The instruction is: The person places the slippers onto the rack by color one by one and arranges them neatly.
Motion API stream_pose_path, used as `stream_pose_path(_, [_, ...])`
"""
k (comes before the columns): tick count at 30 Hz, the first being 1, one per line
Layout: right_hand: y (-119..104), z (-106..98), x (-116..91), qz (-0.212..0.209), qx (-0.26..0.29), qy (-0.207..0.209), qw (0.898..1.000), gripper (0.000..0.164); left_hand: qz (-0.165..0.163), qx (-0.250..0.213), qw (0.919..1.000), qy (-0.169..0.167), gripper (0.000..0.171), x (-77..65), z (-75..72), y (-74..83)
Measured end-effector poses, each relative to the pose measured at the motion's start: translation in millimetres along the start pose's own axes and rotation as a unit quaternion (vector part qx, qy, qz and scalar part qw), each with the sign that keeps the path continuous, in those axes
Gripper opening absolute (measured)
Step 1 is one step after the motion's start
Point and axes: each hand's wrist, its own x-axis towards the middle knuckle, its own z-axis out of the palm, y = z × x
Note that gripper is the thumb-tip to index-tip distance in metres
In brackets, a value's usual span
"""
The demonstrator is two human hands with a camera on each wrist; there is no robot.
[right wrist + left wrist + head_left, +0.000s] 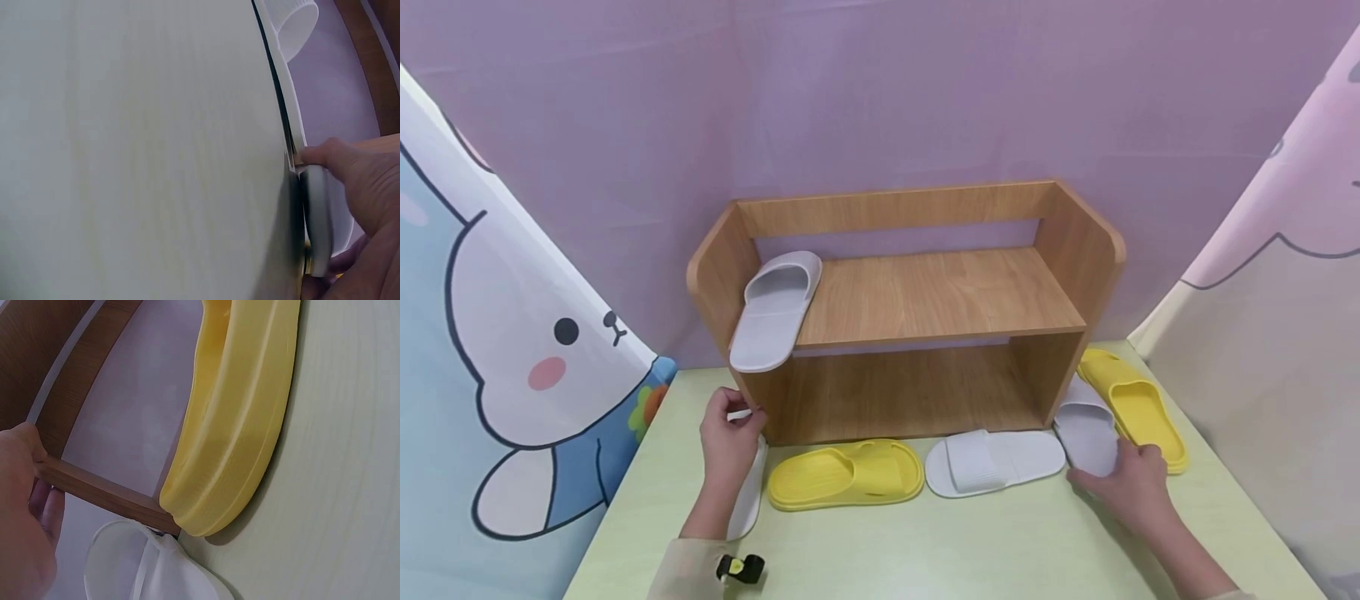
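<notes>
My left hand (730, 442) pinches the front edge of the left side panel of a two-tier wooden shoe rack (940, 296). In the left wrist view, the thumb lies on one face of that panel (106, 490), and the fingers are behind it. On the right, my other hand (1131, 492) grips the near end of a light grey slipper (1086, 429) beside the rack's right panel. The right wrist view shows thumb and fingers on either side of that slipper's end (320, 219). A matching grey slipper (775, 321) sits on the upper shelf, far left, overhanging its front edge.
Along the rack's front lie a yellow slipper (846, 475) and a white slipper (1018, 458), both sideways. Another white slipper (747, 500) is partly hidden by the left forearm. Right of the grey slipper lies another yellow slipper (1142, 417). A purple cloth (887, 92) hangs behind.
</notes>
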Motion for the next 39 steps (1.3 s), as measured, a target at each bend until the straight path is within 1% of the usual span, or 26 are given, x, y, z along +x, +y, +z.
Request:
stream_pose_path(4, [0, 1, 0, -0.012, 0.024, 0.04, 0.999, 0.109, -0.001, 0.004, 1.0, -0.002, 0.026, -0.6, -0.6, 1.2])
stream_pose_path(8, [-3, 0, 0, -0.027, 0.043, 0.087, 0.995, 0.105, 0.005, 0.004, 1.0, -0.002, 0.026, 0.4, -0.7, 0.5])
stream_pose_path(12, [-8, -3, 1, -0.048, 0.068, 0.14, 0.987, 0.099, 0.011, 0.002, 0.9999, -0.001, 0.025, 1.6, -0.6, -0.2])
stream_pose_path(16, [-14, -6, 2, -0.055, 0.091, 0.181, 0.978, 0.093, 0.008, 0.005, 1.0, -0.001, 0.026, 2.1, -0.6, 0.1])
stream_pose_path(19, [-18, -8, 2, -0.042, 0.104, 0.195, 0.974, 0.09, 0.003, 0.005, 1.0, -0.003, 0.025, 1.7, -0.4, 0.5])
stream_pose_path(24, [-23, -15, 1, -0.022, 0.128, 0.211, 0.969, 0.091, -0.004, 0.004, 1.0, -0.006, 0.025, -0.2, -0.2, 0.8])
stream_pose_path(26, [-26, -19, 1, -0.025, 0.135, 0.221, 0.966, 0.091, -0.005, 0.003, 1.0, -0.005, 0.025, -0.9, -0.2, 0.9])
stream_pose_path(32, [-31, -24, 4, -0.048, 0.153, 0.265, 0.951, 0.092, -0.006, 0.005, 1.0, -0.004, 0.026, -1.6, 0.3, 0.5])
stream_pose_path(39, [-40, -32, 6, -0.032, 0.175, 0.285, 0.942, 0.091, -0.008, 0.004, 0.9999, -0.006, 0.026, -1.2, 1.1, 0.3])
